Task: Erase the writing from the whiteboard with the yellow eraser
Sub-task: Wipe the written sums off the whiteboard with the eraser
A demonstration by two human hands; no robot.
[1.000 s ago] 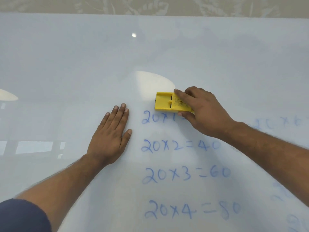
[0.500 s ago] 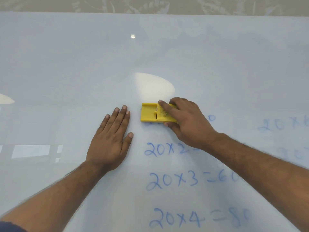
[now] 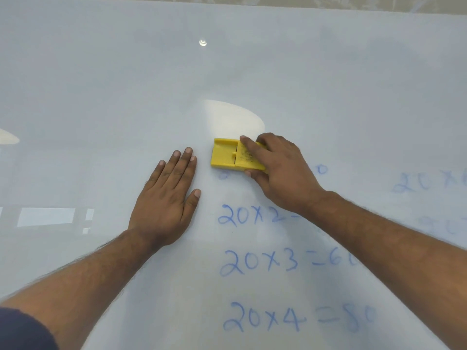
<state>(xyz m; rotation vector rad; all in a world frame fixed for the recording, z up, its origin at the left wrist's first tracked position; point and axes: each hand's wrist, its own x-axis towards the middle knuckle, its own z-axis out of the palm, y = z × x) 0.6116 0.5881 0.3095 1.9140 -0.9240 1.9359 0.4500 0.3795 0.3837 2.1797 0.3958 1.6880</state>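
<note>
1. Yellow eraser pressed flat on the whiteboard, just past centre toward 12 o'clock, lying over the top line of blue writing; only a stray "0" and a faint smudge of that line left showing.
2. Right hand clamped on the eraser's 3 o'clock half, fingers over the far edge, thumb under the near edge.
3. Left hand spread flat and empty on the board at 9 o'clock of the eraser, close beside but apart.
4. Likely light, rigid plastic shell, smooth on top; underside hidden. Best held across the long edges as now, with even downward pressure so it does not skate on the glossy board.
5. Three full lines still legible toward 6 o'clock; fainter writing at 3 o'clock, cut by the frame.
6. Glossy, pale surface, mirroring lamps and a window shape at 9 o'clock. Patterned strip beyond the far edge at 12 o'clock; nothing more of the room discernible.
</note>
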